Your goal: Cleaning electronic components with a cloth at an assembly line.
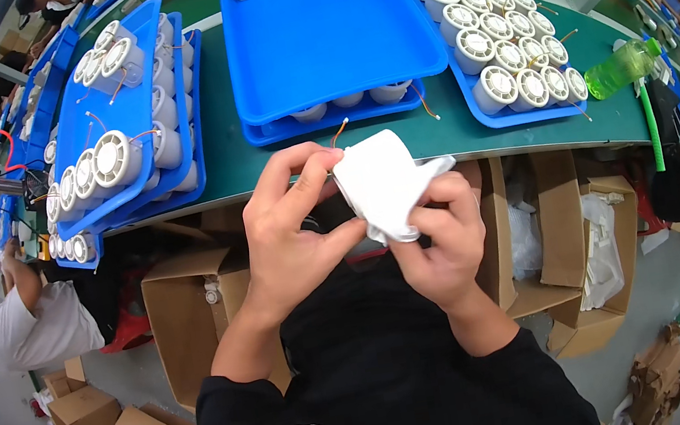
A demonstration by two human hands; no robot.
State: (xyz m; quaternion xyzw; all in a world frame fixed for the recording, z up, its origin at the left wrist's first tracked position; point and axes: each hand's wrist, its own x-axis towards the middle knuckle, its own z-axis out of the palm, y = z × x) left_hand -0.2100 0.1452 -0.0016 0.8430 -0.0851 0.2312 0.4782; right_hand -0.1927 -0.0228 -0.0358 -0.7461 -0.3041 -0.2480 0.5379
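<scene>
In front of my chest I hold a white cylindrical unit [370,163] with a short wire [340,131] sticking out at its top left. My left hand [292,220] grips its left side, the thumb at the lower edge and the fingertips higher up. My right hand [447,240] is closed on a thin, crumpled white sheet [398,216] pressed against the unit's lower right; I cannot tell if it is cloth or plastic. A corner of the sheet pokes out above the right fingers. The unit's end face is hidden.
Stacked blue trays [331,45] stand on the green table [224,155]. Left trays [107,116] and a right tray [485,120] carry several white cylinders with round grilles and wires. A green bottle [620,70] lies at right. Cardboard boxes [185,326] sit below; co-workers [28,320] are at the sides.
</scene>
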